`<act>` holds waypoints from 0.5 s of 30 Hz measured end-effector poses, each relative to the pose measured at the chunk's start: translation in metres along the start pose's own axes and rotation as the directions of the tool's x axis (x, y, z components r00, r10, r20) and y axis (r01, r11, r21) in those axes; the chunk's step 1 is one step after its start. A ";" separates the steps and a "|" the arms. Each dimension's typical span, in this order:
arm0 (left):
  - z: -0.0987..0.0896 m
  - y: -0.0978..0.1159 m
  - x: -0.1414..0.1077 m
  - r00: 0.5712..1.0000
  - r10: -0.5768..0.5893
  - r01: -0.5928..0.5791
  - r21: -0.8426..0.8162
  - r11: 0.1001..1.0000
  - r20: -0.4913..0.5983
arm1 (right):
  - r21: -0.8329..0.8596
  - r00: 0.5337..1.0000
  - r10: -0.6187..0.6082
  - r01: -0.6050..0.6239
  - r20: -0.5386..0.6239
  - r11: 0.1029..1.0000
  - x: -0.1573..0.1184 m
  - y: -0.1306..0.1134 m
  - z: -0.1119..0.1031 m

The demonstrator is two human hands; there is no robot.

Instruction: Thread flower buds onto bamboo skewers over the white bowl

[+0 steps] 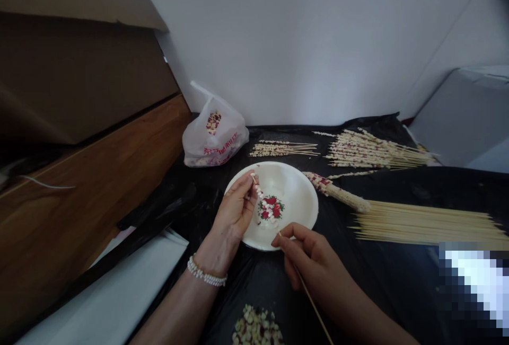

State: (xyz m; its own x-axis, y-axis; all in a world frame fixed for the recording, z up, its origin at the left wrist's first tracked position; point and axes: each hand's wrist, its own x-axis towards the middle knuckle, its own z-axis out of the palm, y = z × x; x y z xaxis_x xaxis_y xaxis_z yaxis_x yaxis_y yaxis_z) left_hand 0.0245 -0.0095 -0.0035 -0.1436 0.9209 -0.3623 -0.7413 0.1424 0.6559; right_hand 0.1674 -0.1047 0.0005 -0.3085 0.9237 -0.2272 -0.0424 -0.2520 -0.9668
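Note:
My left hand (241, 202) is over the left side of a white bowl (304, 196) with red flowers printed on its bottom. Its fingers pinch the top end of a thin wooden skewer (312, 300), beside pale kernels (260, 195) threaded along it. Lower down, my right hand (306, 252) grips the same skewer between thumb and fingers at the bowl's near rim. The bare end slants down towards me past the right hand. Closest to me lies a heap of loose kernels (256, 326), cut off by the frame's bottom edge.
A partly stripped corn cob (338, 191) lies right of the bowl, against a bundle of bare skewers (421, 222). Behind are filled skewers in a small group (274, 148) and a larger pile (361, 150). A plastic bag (214, 138) stands back left, on black sheeting (338, 260).

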 end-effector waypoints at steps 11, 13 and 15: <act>-0.001 0.010 0.003 0.983 -0.181 0.182 -0.080 0.980 0.022 | -0.048 0.999 -0.040 0.042 0.029 0.998 -0.001 0.003 0.000; -0.001 0.010 0.004 0.984 -0.180 0.180 -0.063 0.982 0.003 | -0.068 0.999 -0.045 0.046 0.020 0.997 -0.002 0.001 0.001; -0.001 0.011 0.005 0.984 -0.178 0.177 -0.063 0.982 -0.010 | -0.077 0.999 -0.046 0.047 0.010 0.996 -0.002 0.000 0.001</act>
State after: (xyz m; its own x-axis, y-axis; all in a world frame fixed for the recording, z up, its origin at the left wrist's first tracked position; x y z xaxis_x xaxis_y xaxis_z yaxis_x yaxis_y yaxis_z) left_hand 0.0150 -0.0033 0.0014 -0.0157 0.8770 -0.4803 -0.7950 0.2804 0.5380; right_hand 0.1665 -0.1069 0.0007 -0.3160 0.9313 -0.1812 0.0167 -0.1855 -0.9825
